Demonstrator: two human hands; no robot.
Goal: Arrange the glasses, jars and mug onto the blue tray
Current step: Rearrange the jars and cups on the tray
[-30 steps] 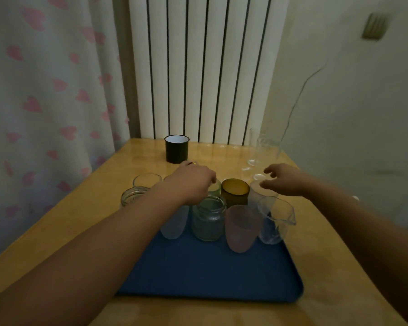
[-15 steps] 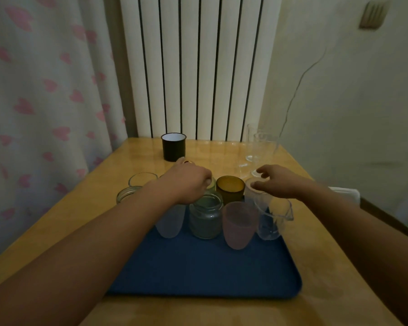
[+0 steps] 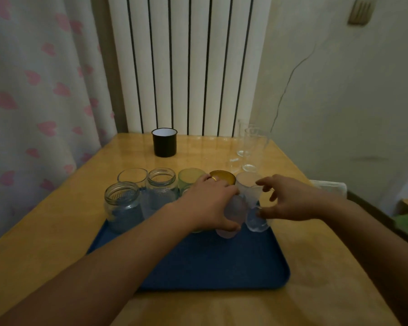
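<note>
The blue tray lies on the wooden table with several glasses and jars crowded along its far edge. My left hand is wrapped around the pink frosted glass on the tray. My right hand hovers with fingers spread beside the clear spouted glass, the thumb touching its side. Behind them stand a green glass, an amber glass and a white frosted glass. Further left are two clear jars. The black mug stands off the tray at the table's back.
Two tall clear glasses stand at the table's back right corner, off the tray. A white radiator is behind the table, and a heart-patterned curtain hangs at the left. The near half of the tray is bare.
My left hand has shifted right from the jar and closed around the pink frosted glass. My right hand has dropped from the white frosted glass to the clear spouted glass.
</note>
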